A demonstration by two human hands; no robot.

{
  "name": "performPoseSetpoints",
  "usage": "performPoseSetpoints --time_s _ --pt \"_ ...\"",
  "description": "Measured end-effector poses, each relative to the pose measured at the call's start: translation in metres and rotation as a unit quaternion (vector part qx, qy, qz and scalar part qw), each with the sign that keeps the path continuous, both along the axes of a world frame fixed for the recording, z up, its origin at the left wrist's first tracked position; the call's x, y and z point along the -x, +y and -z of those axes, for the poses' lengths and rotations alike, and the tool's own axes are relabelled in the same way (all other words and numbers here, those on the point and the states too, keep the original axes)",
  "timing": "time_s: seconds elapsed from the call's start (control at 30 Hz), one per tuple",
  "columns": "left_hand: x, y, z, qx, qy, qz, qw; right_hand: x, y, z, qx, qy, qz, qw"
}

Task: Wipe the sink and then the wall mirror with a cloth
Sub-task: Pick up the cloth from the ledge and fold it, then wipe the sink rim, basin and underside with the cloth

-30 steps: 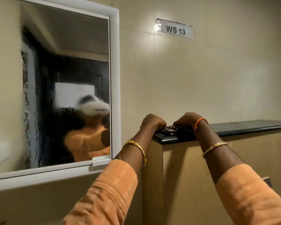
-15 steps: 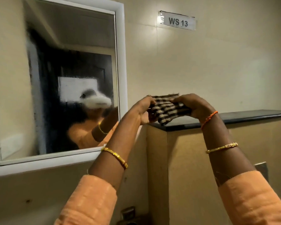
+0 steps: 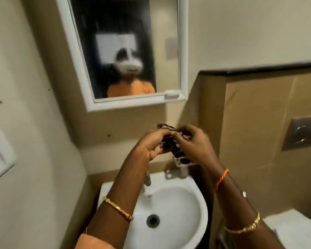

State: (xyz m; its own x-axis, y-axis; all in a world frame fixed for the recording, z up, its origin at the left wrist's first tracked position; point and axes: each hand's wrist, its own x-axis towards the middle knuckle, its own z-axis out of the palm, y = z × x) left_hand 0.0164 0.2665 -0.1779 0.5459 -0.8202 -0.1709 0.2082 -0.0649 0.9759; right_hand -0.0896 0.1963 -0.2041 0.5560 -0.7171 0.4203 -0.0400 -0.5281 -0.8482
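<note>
Cloth point(image 3: 176, 150) bunched between left hand point(image 3: 152, 147) and right hand point(image 3: 196, 146), both closed on it, above sink point(image 3: 190, 218). Cloth to be unfolded flat before basin is wiped.

Both hands point(image 3: 174, 144) raised together, fingers point(image 3: 187, 130) pinched.

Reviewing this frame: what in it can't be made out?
- Checked cloth, head view: mostly hidden by the left hand and right hand, and blurred.
- Tap: partly behind the left forearm.
- Mirror: top cut off by the frame edge; reflection blurred.
- Sink: near rim cut off below.
</note>
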Motion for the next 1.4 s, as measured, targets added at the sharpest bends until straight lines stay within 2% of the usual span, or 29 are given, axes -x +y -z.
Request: performPoseSetpoints --time_s 0.1,0.2,0.3,0.4,0.53,0.63,0.7,0.77,0.83,0.9,0.97,1.03,1.1,1.2,1.23,1.3,1.33,1.4 --pt "-0.008 0.038 0.058 -0.057 0.044 -0.036 0.997 -0.01 0.043 0.064 -0.085 0.038 -0.108 0.99" --pt "-0.013 0.063 0.103 -0.097 0.078 -0.058 0.991 -0.015 0.065 0.109 -0.177 0.088 -0.186 0.962" --pt "-0.022 0.076 0.135 -0.13 0.086 -0.076 0.985 -0.033 0.07 0.148 -0.214 0.108 -0.19 0.952" --pt "-0.04 0.081 0.157 -0.149 0.068 -0.082 0.983 -0.058 0.07 0.174 -0.309 0.054 -0.178 0.933" --pt "-0.074 0.091 0.181 -0.182 0.012 -0.149 0.972 -0.094 0.06 0.196 -0.519 -0.025 -0.14 0.843" --pt "-0.108 0.105 0.212 -0.256 -0.083 -0.251 0.93 -0.119 0.043 0.212 -0.632 -0.04 -0.128 0.764" --pt "-0.133 0.113 0.236 -0.321 -0.11 -0.278 0.899 -0.138 0.03 0.225 -0.658 -0.007 -0.143 0.739" --pt "-0.153 0.119 0.256 -0.405 -0.132 -0.276 0.861 -0.159 0.02 0.234 -0.637 0.028 -0.136 0.759" --pt "-0.169 0.121 0.266 -0.456 -0.145 -0.283 0.831 -0.18 0.013 0.237 -0.569 0.04 -0.115 0.814" --pt "-0.181 0.118 0.269 -0.467 -0.151 -0.285 0.823 -0.203 0.008 0.232 -0.471 0.042 -0.1 0.875" --pt "-0.193 0.115 0.271 -0.469 -0.153 -0.272 0.826 -0.225 0.005 0.223 -0.295 0.019 -0.093 0.951" --pt "-0.204 0.113 0.273 -0.476 -0.147 -0.253 0.829 -0.246 -0.003 0.224 -0.081 0.031 -0.077 0.993" --pt "-0.212 0.113 0.277 -0.481 -0.144 -0.237 0.832 -0.262 -0.013 0.238 0.076 0.096 -0.054 0.991" --pt "-0.219 0.117 0.287 -0.466 -0.13 -0.245 0.84 -0.278 -0.013 0.274 0.186 0.212 -0.057 0.958" --pt "-0.221 0.118 0.29 -0.461 -0.121 -0.253 0.842 -0.281 -0.01 0.285 0.18 0.269 -0.074 0.943" --pt "-0.225 0.12 0.293 -0.455 -0.114 -0.26 0.844 -0.285 -0.001 0.303 0.076 0.397 -0.092 0.91" --pt "-0.227 0.122 0.295 -0.455 -0.115 -0.264 0.843 -0.287 0.002 0.311 0.031 0.432 -0.076 0.898" --pt "-0.23 0.124 0.302 -0.45 -0.112 -0.275 0.842 -0.286 0.006 0.323 0.032 0.435 -0.037 0.899"
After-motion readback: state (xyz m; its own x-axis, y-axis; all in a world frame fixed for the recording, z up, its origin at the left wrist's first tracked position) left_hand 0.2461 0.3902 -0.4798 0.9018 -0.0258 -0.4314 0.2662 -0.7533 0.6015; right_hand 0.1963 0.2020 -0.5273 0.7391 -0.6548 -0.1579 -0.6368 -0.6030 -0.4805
